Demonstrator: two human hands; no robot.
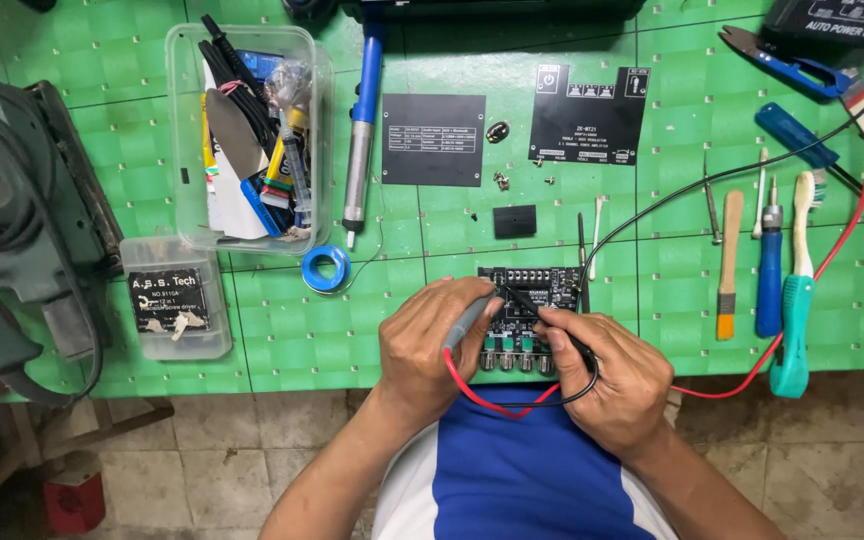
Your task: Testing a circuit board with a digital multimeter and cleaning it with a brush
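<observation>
A black circuit board (537,285) with a row of small knobs along its near edge lies at the front of the green cutting mat (432,240). My left hand (430,345) grips a grey test probe (469,322) with a red lead, its tip on the board's left part. My right hand (607,370) pinches a black test probe (542,312) with a black lead, tip touching the board's middle. Both hands rest over the board's near edge.
Two black panel plates (433,140) (589,115) lie behind the board. A clear tub of tools (252,135), a blue desoldering pump (362,130), a solder roll (326,268) and a small plastic box (174,298) sit left. Screwdrivers, brushes and cutters (767,260) lie right.
</observation>
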